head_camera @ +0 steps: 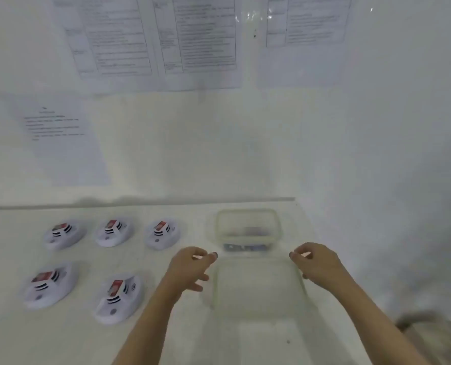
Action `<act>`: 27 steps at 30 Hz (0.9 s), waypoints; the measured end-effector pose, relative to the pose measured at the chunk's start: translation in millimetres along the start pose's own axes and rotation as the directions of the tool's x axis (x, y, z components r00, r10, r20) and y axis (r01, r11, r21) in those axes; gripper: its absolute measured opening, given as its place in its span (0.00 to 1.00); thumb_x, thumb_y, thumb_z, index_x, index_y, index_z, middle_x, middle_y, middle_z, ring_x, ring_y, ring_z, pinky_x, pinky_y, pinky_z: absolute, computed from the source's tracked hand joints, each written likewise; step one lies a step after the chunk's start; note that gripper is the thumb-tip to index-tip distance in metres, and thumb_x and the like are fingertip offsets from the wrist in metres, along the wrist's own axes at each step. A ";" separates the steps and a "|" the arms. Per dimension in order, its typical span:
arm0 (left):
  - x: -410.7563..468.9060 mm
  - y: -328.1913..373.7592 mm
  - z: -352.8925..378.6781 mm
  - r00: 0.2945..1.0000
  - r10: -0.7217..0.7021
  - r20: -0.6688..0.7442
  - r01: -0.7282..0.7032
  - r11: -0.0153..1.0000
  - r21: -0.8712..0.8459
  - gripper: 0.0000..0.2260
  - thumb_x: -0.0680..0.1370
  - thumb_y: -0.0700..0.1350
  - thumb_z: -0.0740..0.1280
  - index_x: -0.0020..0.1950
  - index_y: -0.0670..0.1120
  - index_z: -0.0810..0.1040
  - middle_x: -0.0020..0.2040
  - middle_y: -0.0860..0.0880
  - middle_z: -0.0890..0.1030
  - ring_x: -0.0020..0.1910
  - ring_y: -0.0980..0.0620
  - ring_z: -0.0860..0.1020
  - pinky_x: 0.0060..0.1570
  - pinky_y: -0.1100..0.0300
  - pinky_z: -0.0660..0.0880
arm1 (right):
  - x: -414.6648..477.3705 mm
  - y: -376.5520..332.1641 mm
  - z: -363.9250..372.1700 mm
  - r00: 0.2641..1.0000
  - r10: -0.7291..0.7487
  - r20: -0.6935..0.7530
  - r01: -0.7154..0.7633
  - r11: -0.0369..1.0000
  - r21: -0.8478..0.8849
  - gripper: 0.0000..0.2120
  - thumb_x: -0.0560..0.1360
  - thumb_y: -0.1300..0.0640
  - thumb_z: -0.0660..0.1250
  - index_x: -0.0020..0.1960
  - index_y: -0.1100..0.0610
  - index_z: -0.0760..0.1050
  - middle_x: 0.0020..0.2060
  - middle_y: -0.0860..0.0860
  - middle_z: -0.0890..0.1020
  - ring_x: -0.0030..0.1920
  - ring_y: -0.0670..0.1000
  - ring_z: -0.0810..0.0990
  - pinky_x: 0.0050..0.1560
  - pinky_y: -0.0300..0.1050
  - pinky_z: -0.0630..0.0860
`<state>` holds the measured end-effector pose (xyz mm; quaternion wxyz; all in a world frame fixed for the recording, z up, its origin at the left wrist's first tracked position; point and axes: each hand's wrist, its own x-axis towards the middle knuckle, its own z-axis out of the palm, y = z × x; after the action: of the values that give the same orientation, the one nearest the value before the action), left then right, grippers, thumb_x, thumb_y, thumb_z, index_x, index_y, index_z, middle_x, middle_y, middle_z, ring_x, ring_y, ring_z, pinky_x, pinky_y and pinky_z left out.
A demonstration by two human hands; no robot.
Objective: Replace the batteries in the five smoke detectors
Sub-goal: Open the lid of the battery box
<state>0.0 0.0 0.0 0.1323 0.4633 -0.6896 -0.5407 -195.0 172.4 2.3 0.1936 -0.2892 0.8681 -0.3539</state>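
Observation:
Several white round smoke detectors lie on the white table [166,338], three in a back row [113,233] and two in a front row [119,299]. Each has a red-labelled battery showing on top. A clear plastic container [248,214] stands at the back right with small dark items inside, blurred. Its clear lid [258,285] lies just in front of it. My left hand [192,267] pinches the lid's far left corner. My right hand [316,262] pinches its far right corner. I cannot tell whether the lid rests on the table or is raised.
A white wall rises behind the table with printed sheets [156,40] taped to it. White sheeting [403,180] hangs along the right side. A blurred dark-and-light object [438,335] sits at the lower right corner.

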 end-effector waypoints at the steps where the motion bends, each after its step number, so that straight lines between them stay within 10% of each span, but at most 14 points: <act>1: -2.8 -1.9 -0.8 0.999 -0.019 0.039 0.021 0.999 -0.036 0.14 0.77 0.48 0.69 0.58 0.43 0.76 0.49 0.46 0.81 0.39 0.51 0.82 0.32 0.59 0.78 | -2.3 3.3 1.1 1.000 0.015 0.023 -0.016 0.999 0.050 0.08 0.76 0.49 0.64 0.49 0.53 0.76 0.40 0.48 0.80 0.39 0.47 0.79 0.37 0.38 0.71; 12: -18.7 -20.4 0.9 0.972 -0.024 0.233 0.070 0.978 -0.195 0.05 0.77 0.40 0.70 0.47 0.38 0.82 0.39 0.45 0.86 0.36 0.50 0.84 0.35 0.61 0.79 | -23.5 23.2 6.7 0.971 0.129 0.200 -0.188 0.931 0.312 0.07 0.73 0.53 0.70 0.48 0.53 0.75 0.47 0.59 0.82 0.45 0.58 0.83 0.44 0.47 0.81; 27: -16.6 -45.0 19.4 0.978 0.023 0.208 0.090 0.851 -0.517 0.09 0.79 0.37 0.65 0.58 0.38 0.75 0.45 0.42 0.83 0.41 0.45 0.79 0.39 0.56 0.78 | -28.0 39.7 10.7 0.941 0.104 0.321 -0.295 0.715 0.634 0.13 0.74 0.56 0.69 0.49 0.68 0.81 0.45 0.61 0.84 0.43 0.56 0.81 0.40 0.42 0.79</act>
<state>18.0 25.7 -41.2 0.1718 0.3631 -0.5179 -0.7553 -182.5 208.1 -30.1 0.4354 -0.1472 0.6734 -0.5791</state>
